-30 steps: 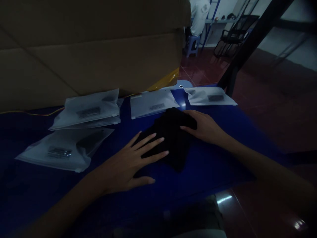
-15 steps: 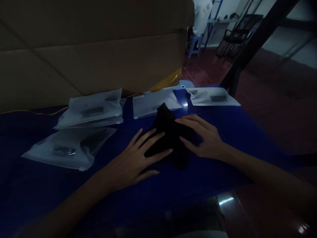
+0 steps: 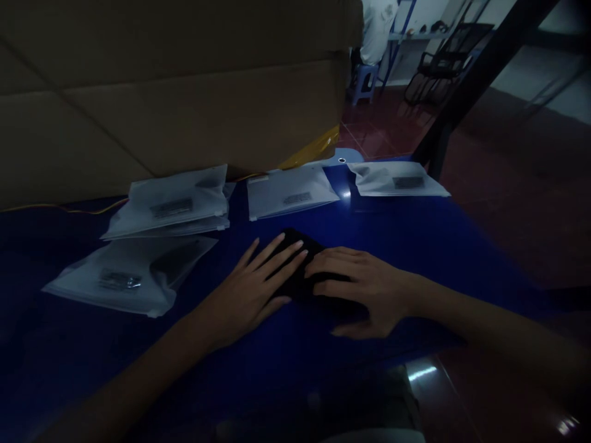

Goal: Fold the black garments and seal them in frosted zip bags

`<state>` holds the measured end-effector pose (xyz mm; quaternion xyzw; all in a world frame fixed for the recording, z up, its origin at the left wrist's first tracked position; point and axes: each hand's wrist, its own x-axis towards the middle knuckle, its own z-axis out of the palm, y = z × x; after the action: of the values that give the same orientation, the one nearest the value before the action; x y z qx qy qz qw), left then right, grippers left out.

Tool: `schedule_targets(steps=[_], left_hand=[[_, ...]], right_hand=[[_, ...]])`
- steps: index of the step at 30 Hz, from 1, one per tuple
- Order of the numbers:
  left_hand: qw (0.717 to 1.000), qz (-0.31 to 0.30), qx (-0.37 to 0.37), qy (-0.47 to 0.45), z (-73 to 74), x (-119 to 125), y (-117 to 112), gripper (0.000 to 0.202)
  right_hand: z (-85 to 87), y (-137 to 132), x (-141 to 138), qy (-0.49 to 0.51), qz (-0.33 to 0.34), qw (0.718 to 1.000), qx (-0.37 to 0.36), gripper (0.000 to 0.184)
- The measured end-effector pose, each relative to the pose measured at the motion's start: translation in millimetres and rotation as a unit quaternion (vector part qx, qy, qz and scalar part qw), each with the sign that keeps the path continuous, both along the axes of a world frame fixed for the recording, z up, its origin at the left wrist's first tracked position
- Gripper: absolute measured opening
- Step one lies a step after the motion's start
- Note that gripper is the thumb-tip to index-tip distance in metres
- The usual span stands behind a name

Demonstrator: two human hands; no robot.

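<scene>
A folded black cloth (image 3: pixel 298 246) lies on the blue table (image 3: pixel 415 246) near its front edge. My left hand (image 3: pixel 252 289) rests flat on the cloth's left part, fingers stretched out. My right hand (image 3: pixel 362 289) lies flat over its right part with fingers extended toward the left. Both palms press down and cover most of the cloth, so only its far corner shows.
Several frosted plastic bags lie on the table: one at front left (image 3: pixel 132 274), a stack behind it (image 3: pixel 173 200), one in the middle (image 3: pixel 290 191), one at far right (image 3: pixel 397 178). A big cardboard box (image 3: pixel 175 86) stands behind. A person (image 3: pixel 376 27) sits on a stool far back.
The cloth's raised far flap was folded down toward me. My right hand moved nearer and left, onto the cloth, and now lies flat. The bundle is smaller and flatter.
</scene>
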<state>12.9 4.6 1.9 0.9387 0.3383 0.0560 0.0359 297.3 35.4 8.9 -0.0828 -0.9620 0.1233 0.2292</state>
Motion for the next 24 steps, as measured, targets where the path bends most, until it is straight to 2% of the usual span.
schedule_targets(steps=[2, 6, 9, 10, 14, 18, 21, 24], left_hand=[[1.0, 0.008, -0.025, -0.003, 0.6, 0, -1, 0.079], [0.999, 0.02, -0.028, -0.026, 6.0, 2, -4, 0.08], [0.998, 0.032, -0.026, -0.048, 5.2, 2, -2, 0.078], [0.998, 0.041, -0.018, -0.054, 3.5, 2, -1, 0.078], [0.991, 0.112, 0.018, -0.065, -6.7, -5, 11, 0.082], [0.984, 0.169, -0.006, -0.054, -15.2, -14, 23, 0.079], [0.984, 0.169, -0.027, -0.041, -15.9, -17, 27, 0.076], [0.986, 0.16, -0.017, -0.047, -9.7, -15, 25, 0.076]], right_hand=[[1.6, 1, 2, -0.019, -0.029, 0.998, 0.048, 0.047], [3.7, 6, 8, -0.052, -0.081, 0.983, 0.159, 0.025], [4.7, 8, 11, -0.089, -0.133, 0.968, 0.191, 0.013], [4.3, 9, 12, -0.103, -0.156, 0.963, 0.195, 0.017], [-0.8, 12, 15, -0.147, -0.231, 0.943, 0.187, 0.058], [-3.2, 15, 17, -0.156, -0.211, 0.947, 0.186, 0.058], [-1.3, 15, 18, -0.149, -0.186, 0.952, 0.194, 0.053], [-0.2, 13, 16, -0.118, -0.141, 0.964, 0.191, 0.048]])
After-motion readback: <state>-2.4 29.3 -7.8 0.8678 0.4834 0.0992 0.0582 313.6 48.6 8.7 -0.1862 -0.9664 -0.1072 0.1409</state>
